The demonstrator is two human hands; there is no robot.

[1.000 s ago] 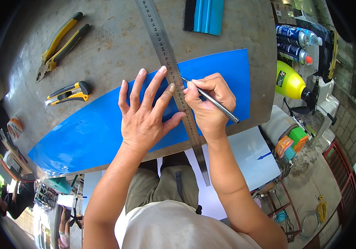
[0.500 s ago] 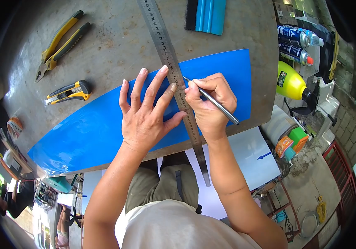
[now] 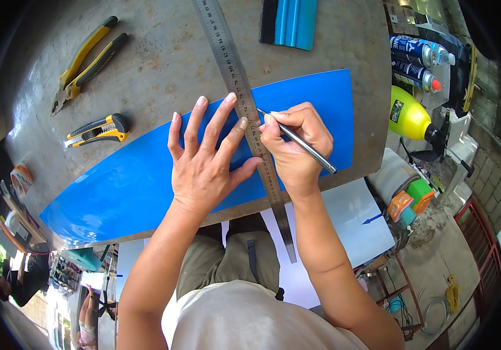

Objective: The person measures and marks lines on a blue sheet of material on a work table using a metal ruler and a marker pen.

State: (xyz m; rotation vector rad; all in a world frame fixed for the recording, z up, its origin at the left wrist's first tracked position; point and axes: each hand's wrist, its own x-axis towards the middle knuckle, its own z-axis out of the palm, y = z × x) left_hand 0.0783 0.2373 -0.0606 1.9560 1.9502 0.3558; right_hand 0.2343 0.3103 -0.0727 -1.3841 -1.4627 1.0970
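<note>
A glossy blue sheet (image 3: 128, 181) lies across the near part of the metal table. Over it runs a long steel ruler (image 3: 225, 48), slanting from the far edge down past the table's near edge. My left hand (image 3: 206, 154) is spread flat, palm on the blue sheet, with some fingertips and the thumb pressing on the ruler. In my right hand (image 3: 300, 143) a dark pen (image 3: 309, 150) is pinched, its tip on the blue sheet close against the ruler's right edge. The tip's exact mark is too small to make out.
Pliers (image 3: 87, 61) and a yellow-black utility knife (image 3: 98, 130) lie at the left. A blue squeegee (image 3: 294, 23) rests at the far edge. Right of the table are spray cans (image 3: 411, 49) and a yellow spray bottle (image 3: 407, 114). Below are white sheets (image 3: 355, 219).
</note>
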